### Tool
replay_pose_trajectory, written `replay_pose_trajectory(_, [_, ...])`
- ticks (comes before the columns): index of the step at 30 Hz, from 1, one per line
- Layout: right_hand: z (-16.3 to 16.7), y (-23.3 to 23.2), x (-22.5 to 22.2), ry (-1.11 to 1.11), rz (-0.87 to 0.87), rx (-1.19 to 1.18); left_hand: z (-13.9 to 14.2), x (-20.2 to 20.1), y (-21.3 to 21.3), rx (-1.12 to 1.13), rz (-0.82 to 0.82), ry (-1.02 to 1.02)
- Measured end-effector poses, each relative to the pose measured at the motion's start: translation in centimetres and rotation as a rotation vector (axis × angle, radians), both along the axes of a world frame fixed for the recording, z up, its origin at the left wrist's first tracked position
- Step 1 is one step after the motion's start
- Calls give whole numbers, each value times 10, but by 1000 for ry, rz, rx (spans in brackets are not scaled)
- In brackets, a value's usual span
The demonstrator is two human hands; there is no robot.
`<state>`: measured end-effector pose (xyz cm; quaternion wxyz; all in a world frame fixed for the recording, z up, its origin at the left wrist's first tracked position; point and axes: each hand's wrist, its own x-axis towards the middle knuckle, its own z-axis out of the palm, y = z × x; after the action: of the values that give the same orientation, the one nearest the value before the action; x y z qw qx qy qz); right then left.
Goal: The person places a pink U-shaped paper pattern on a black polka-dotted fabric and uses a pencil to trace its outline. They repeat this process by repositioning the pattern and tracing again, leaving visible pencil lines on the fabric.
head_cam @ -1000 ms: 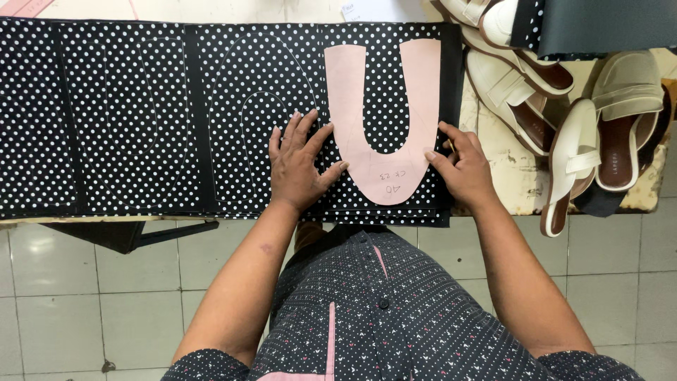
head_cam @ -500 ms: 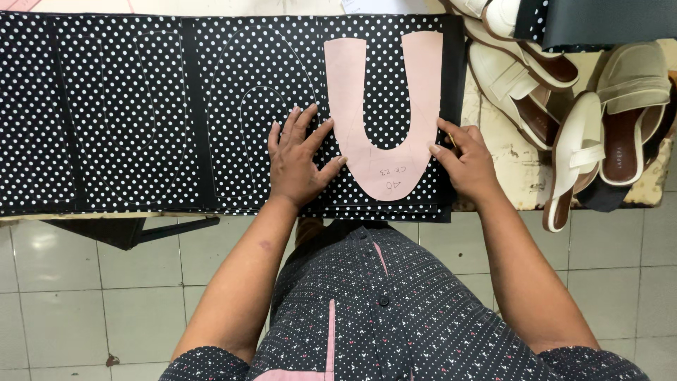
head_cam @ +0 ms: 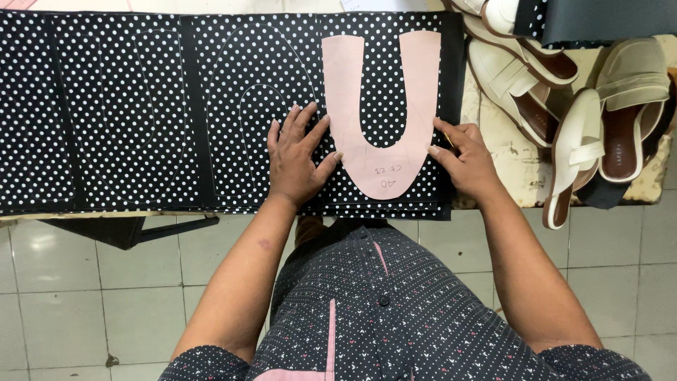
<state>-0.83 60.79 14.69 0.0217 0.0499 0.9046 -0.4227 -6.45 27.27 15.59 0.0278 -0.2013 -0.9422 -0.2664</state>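
**Two hands steady a pink pattern on dotted fabric**

Two bare hands rest on a sheet of black fabric with white dots, which lies spread across the counter. A pink U-shaped pattern sits flat on the fabric, its two arms pointing away from the person and its rounded base nearest the body. The left hand lies palm down with fingers spread, just left of the pattern, its thumb touching the pattern's lower left edge; it grasps nothing. The right hand sits at the pattern's right edge, fingers pinched on a thin yellowish marking tool whose tip meets the edge of the pattern. Faint traced outlines show on the fabric to the left of the left hand. To the right of the fabric, several cream-coloured shoes lie heaped on the counter, well apart from the hands. Below the counter edge, pale floor tiles and the person's dark patterned garment are in view.
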Motion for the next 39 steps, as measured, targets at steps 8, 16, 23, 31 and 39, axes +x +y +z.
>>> replay_pose_trajectory(8, [7,-5,6,-92,-29,33,-3,6,3,-66,15,-33])
replay_pose_trajectory(16, [9,-12,5,-72,-29,26,2,3,-3,-65,13,-45])
replay_pose_trajectory(23, [6,-13,3,-44,-18,31,3,1,-4,-72,15,-48])
replay_pose_trajectory(31, [5,-13,3,-5,2,17,2,0,-6,-67,13,-22])
replay_pose_trajectory(39, [7,-15,5,-14,-11,0,1,3,-7,-55,22,-12])
